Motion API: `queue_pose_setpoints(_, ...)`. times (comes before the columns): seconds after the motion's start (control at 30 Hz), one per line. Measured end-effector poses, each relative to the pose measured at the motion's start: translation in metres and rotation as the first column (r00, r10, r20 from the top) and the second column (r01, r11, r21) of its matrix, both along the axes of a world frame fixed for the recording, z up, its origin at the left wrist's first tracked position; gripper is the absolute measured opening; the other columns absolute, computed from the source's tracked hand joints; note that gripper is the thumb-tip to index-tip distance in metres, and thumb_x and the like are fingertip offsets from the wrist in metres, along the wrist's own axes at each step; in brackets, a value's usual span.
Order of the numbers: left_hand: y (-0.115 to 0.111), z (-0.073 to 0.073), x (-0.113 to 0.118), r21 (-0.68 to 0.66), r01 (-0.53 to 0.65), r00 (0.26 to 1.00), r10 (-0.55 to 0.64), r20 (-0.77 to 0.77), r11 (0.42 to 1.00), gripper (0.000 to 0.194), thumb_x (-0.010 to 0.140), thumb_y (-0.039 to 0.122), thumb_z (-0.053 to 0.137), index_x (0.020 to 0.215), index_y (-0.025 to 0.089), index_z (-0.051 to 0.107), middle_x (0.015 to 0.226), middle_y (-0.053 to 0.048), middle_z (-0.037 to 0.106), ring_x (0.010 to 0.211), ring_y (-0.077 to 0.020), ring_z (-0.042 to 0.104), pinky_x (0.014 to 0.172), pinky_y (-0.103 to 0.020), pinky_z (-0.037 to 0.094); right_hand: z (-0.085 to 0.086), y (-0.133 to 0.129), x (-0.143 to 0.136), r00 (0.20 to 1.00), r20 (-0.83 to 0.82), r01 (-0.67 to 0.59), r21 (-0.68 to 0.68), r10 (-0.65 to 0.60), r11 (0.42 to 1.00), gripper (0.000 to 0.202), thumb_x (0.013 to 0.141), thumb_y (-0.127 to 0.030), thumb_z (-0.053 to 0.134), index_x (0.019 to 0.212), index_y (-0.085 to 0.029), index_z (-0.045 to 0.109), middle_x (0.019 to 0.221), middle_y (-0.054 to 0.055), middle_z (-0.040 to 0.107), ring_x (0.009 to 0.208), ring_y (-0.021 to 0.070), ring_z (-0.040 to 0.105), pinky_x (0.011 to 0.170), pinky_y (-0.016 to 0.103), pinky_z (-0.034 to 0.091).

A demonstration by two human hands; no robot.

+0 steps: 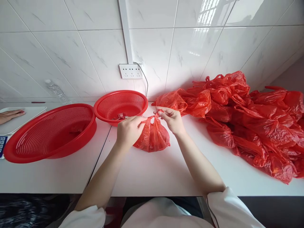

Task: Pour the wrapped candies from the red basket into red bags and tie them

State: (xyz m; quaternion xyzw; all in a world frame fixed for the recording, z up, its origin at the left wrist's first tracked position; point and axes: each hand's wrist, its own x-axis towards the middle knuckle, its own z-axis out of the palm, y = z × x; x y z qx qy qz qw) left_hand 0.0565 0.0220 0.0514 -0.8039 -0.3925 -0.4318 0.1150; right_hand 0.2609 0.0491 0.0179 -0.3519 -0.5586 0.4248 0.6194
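Observation:
A filled red plastic bag (153, 137) rests on the white table in front of me, its top gathered and twisted. My left hand (130, 130) pinches one handle of the bag, stretched out to the left. Between the thumb and fingers of my right hand (171, 120) is the other handle, close to the gathered neck. What the bag contains is hidden by the red plastic. Just behind my left hand stands a round red mesh basket (102, 111) with a few small wrapped pieces (121, 116) at its bottom.
A larger red basket (64, 152) stands at the left. Beyond it, another person's hand (10, 115) lies on a white tray (30, 114). Several tied red bags (256, 123) are heaped at the right. A clear bottle (57, 90) leans by the wall, left of a power strip (130, 71).

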Motion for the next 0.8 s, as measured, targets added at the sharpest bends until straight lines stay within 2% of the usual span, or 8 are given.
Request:
queue_pose_setpoints(0.1,-0.014,0.0,-0.013,-0.281,0.054,0.976,0.009,0.217,0.958,0.009,0.081,0.024,0.069,0.087,0.024,0.076,0.086,0.001,0.077,0.075,-0.0152,0.071,0.072,-0.026,0.056,-0.007,-0.003,0.012,0.99,0.052,0.134,-0.017,-0.133,0.991,0.031,0.08,-0.039,0.073,0.104,-0.019,0.074,0.093,0.006,0.077,0.082,0.0178,0.07,0.075,0.032,0.055)
queue_pose_setpoints(0.23,-0.03,-0.005,-0.027,-0.612,0.143,0.921,0.122,0.37,0.778,0.014,0.078,0.032,0.072,0.086,0.021,0.077,0.081,-0.001,0.077,0.076,-0.0176,0.072,0.076,-0.029,0.058,-0.017,-0.013,0.03,0.974,0.088,0.212,-0.002,-0.211,0.977,0.029,0.081,-0.039,0.071,0.102,-0.019,0.076,0.095,0.006,0.077,0.087,0.0199,0.072,0.082,0.036,0.057)
queue_pose_setpoints(0.37,-0.035,-0.02,-0.045,-0.729,0.205,0.88,0.204,0.43,0.653,0.019,0.076,0.034,0.073,0.084,0.018,0.076,0.076,-0.004,0.075,0.073,-0.019,0.072,0.075,-0.031,0.058,-0.034,-0.02,0.053,0.927,0.18,0.333,0.01,-0.329,0.943,0.031,0.082,-0.039,0.069,0.103,-0.017,0.076,0.098,0.008,0.077,0.089,0.0231,0.072,0.088,0.041,0.056)
queue_pose_setpoints(0.47,-0.036,-0.033,-0.061,-0.789,0.172,0.878,0.272,0.395,0.59,0.023,0.075,0.038,0.074,0.082,0.016,0.075,0.073,-0.005,0.074,0.072,-0.0191,0.071,0.074,-0.031,0.057,-0.052,-0.02,0.072,0.846,0.262,0.475,0.024,-0.464,0.88,0.032,0.083,-0.04,0.067,0.102,-0.016,0.076,0.098,0.009,0.077,0.093,0.0256,0.072,0.092,0.043,0.054)
queue_pose_setpoints(0.53,-0.035,-0.038,-0.071,-0.828,0.138,0.904,0.272,0.329,0.543,0.026,0.076,0.042,0.073,0.08,0.016,0.073,0.072,-0.005,0.073,0.072,-0.0193,0.07,0.073,-0.031,0.056,-0.063,-0.02,0.081,0.823,0.289,0.509,0.008,-0.49,0.861,0.033,0.085,-0.039,0.064,0.105,-0.016,0.075,0.1,0.01,0.076,0.096,0.026,0.072,0.094,0.043,0.053)
queue_pose_setpoints(0.63,-0.03,-0.041,-0.078,-0.865,0.115,0.967,0.146,0.211,0.488,0.029,0.081,0.046,0.067,0.087,0.018,0.073,0.082,-0.005,0.074,0.08,-0.0207,0.069,0.078,-0.033,0.056,-0.07,-0.023,0.086,0.842,0.385,0.429,-0.056,-0.377,0.901,0.031,0.088,-0.038,0.059,0.105,-0.016,0.074,0.104,0.01,0.075,0.102,0.026,0.07,0.099,0.044,0.049)
queue_pose_setpoints(0.7,-0.023,-0.042,-0.078,-0.876,0.163,0.985,-0.02,0.173,0.454,0.036,0.079,0.045,0.07,0.107,0.022,0.07,0.109,-0.006,0.072,0.101,-0.0236,0.067,0.089,-0.036,0.054,-0.07,-0.027,0.081,0.822,0.473,0.384,-0.048,-0.318,0.922,0.034,0.09,-0.039,0.056,0.11,-0.017,0.071,0.119,0.012,0.07,0.114,0.0271,0.064,0.104,0.047,0.044)
queue_pose_setpoints(0.8,-0.008,-0.051,-0.07,-0.883,0.267,0.95,-0.258,0.174,0.387,0.083,0.067,0.041,0.081,0.142,0.031,0.046,0.151,-0.006,0.045,0.138,-0.0282,0.043,0.109,-0.041,0.042,-0.068,-0.039,0.061,0.724,0.563,0.399,0.129,-0.399,0.908,0.042,0.092,-0.045,0.054,0.124,-0.018,0.064,0.142,0.015,0.053,0.131,0.0289,0.05,0.11,0.051,0.037)
